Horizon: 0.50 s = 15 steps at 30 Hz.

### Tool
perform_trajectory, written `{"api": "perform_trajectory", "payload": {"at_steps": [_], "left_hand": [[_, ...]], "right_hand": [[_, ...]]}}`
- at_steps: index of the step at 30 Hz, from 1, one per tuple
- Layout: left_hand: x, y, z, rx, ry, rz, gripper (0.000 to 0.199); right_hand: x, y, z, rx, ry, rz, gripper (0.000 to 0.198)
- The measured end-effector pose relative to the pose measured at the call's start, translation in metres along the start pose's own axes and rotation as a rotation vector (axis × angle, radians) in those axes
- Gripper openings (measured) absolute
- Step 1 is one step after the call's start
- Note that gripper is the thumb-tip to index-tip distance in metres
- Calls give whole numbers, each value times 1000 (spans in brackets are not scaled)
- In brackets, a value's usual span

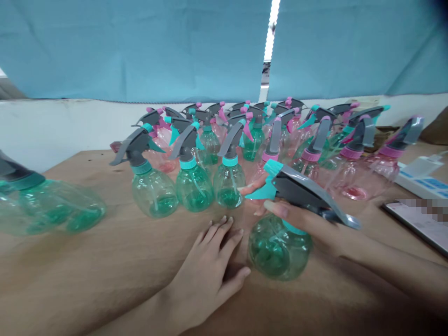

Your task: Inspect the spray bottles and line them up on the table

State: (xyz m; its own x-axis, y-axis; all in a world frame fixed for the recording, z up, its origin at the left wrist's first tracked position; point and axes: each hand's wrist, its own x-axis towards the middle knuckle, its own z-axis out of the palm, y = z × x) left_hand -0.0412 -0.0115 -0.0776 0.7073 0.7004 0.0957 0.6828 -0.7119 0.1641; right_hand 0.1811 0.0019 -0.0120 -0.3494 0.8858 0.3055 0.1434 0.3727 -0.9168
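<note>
My right hand (297, 217) is closed around the neck of a green spray bottle (276, 249). That bottle leans, its grey trigger head and turquoise nozzle pointing up to the left; whether its base touches the table I cannot tell. My left hand (215, 261) rests palm down on the wooden table (115, 275), fingers stretched out, holding nothing. Just beyond it stand green spray bottles with turquoise collars, among them a middle one (194, 186) and one (229, 182) partly behind my right fingertips.
Several pink and green spray bottles crowd the table's back, including a pink bottle (353, 175). More green bottles (80, 205) are at the left edge. A phone (420, 224) and a white power strip (423, 179) lie right. A blue cloth (192, 46) hangs behind.
</note>
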Motion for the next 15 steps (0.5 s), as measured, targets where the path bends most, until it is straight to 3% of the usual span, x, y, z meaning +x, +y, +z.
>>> {"api": "perform_trajectory", "payload": {"at_steps": [7, 12, 15], "left_hand": [[2, 3, -4, -11, -53, -27, 55], [2, 4, -5, -17, -71, -34, 56], [2, 3, -6, -18, -61, -39, 56]], "right_hand": [[0, 3, -6, -41, -13, 7, 24], [1, 4, -12, 52, -127, 5, 27], [0, 5, -11, 78, -112, 0, 29]]}}
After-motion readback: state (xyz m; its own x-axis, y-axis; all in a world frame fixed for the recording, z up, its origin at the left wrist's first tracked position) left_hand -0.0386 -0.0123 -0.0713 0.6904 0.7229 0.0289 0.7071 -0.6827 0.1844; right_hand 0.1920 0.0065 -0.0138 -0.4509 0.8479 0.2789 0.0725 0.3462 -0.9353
